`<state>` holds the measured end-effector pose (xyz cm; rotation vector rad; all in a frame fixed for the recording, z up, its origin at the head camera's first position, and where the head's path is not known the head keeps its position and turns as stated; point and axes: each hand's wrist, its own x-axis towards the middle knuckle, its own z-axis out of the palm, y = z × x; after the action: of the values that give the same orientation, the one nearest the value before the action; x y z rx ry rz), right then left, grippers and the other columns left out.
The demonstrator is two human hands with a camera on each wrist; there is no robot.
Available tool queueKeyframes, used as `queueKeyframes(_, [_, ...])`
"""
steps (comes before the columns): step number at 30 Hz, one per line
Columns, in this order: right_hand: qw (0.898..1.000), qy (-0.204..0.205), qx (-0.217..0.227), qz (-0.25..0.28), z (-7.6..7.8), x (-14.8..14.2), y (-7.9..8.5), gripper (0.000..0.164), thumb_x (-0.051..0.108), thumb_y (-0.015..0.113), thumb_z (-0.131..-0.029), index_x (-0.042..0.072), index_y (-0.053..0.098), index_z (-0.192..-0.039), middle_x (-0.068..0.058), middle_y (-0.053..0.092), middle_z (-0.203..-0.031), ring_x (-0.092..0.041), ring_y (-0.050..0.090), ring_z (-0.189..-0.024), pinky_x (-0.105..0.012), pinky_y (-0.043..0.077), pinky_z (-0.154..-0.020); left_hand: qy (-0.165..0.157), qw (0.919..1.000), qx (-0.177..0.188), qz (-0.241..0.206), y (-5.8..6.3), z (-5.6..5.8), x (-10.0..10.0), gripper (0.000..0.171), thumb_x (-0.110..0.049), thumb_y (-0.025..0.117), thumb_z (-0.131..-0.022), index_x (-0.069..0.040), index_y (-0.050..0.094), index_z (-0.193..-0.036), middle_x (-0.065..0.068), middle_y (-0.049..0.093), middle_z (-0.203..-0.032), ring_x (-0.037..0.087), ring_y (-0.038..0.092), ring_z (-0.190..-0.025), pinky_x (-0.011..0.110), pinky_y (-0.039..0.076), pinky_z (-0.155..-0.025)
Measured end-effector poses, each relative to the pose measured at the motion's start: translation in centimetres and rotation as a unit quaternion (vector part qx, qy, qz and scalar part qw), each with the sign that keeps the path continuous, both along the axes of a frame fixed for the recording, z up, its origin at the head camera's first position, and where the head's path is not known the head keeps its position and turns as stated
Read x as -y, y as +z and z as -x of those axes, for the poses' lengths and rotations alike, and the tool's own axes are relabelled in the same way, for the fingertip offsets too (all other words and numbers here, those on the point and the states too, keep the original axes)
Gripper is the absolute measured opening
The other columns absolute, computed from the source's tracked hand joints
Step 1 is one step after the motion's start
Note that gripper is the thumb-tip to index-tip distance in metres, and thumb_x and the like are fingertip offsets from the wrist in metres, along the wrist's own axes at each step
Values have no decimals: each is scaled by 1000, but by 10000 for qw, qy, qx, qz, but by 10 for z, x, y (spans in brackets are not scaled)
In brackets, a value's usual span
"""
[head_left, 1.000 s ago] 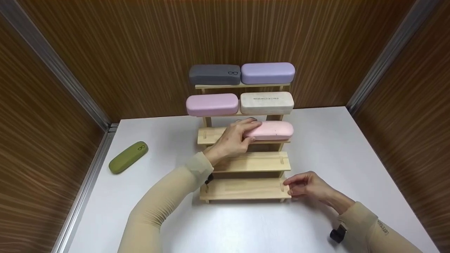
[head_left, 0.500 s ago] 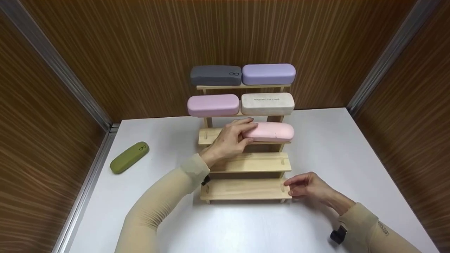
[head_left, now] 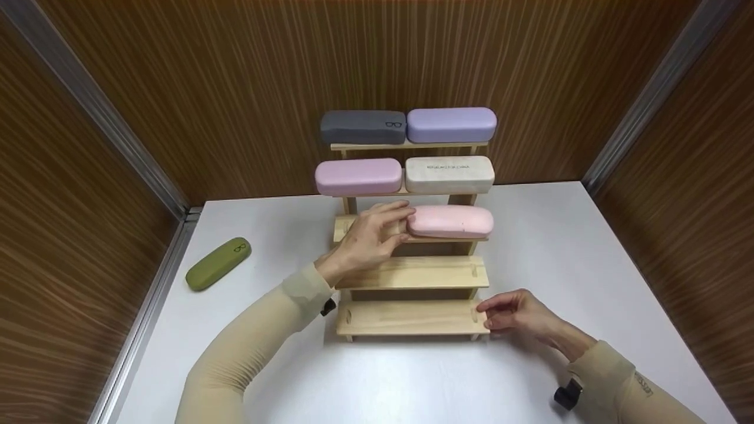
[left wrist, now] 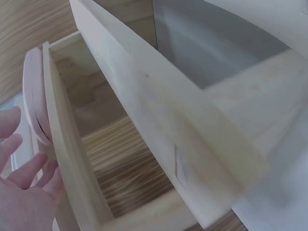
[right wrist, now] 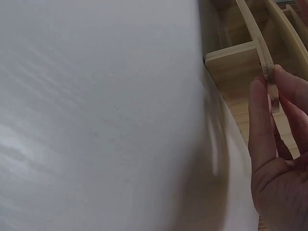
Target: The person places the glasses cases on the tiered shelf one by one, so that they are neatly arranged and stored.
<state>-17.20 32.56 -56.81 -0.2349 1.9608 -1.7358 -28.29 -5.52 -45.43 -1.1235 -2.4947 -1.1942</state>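
A light pink glasses case [head_left: 450, 221] lies on the right half of the middle step of a stepped wooden rack [head_left: 412, 318]. My left hand [head_left: 366, 237] is at the case's left end, its fingers spread and loose. In the left wrist view the fingers [left wrist: 29, 171] stand just below the pink case [left wrist: 34, 91], close to the board's edge; whether any fingertip touches it I cannot tell. My right hand [head_left: 527, 315] pinches the right end of the lowest shelf board between thumb and fingers, as the right wrist view also shows, with the board's end [right wrist: 269, 82] between the fingertips.
Higher up sit a dark grey case [head_left: 362, 126], a lavender case [head_left: 451, 124], a pink-mauve case [head_left: 358, 176] and a cream case [head_left: 449, 174]. A green case [head_left: 218, 264] lies on the white table [head_left: 377, 383] at left. Wood-patterned walls surround the table.
My left hand has drawn back leftward from over the pink case's end, its fingers coming off the case. The case stays in place on the step. The right hand keeps its pinch.
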Motion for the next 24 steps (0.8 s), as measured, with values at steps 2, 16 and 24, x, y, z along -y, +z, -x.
queueKeyframes(2, [10000, 16, -6, -5, 0, 0, 0, 43, -7, 78, -95, -21, 67, -134, 9, 83, -98, -4, 80, -91, -27, 71, -84, 61, 10000, -40, -18, 1, -1, 5, 49, -11, 79, -101, -3, 71, -149, 23, 66, -160, 42, 62, -150, 54, 48, -132])
queueKeyframes(16, [10000, 26, 9, -70, -1, 0, 0, 42, -4, 78, -98, -19, 68, -136, 10, 79, -97, -5, 80, -93, -29, 72, -87, 258, 9987, -250, -374, 5, -9, 35, 41, -7, 82, -98, -1, 77, -139, 20, 77, -144, 38, 71, -138, 52, 57, -123])
queueKeyframes(24, [9999, -5, 65, -103, -1, 0, 1, 41, -3, 79, -98, -16, 70, -136, 10, 79, -97, -6, 80, -93, -31, 72, -86, 313, 9978, -131, -571, 5, -14, 54, 35, -4, 81, -99, 1, 79, -134, 19, 79, -139, 37, 75, -133, 51, 66, -111])
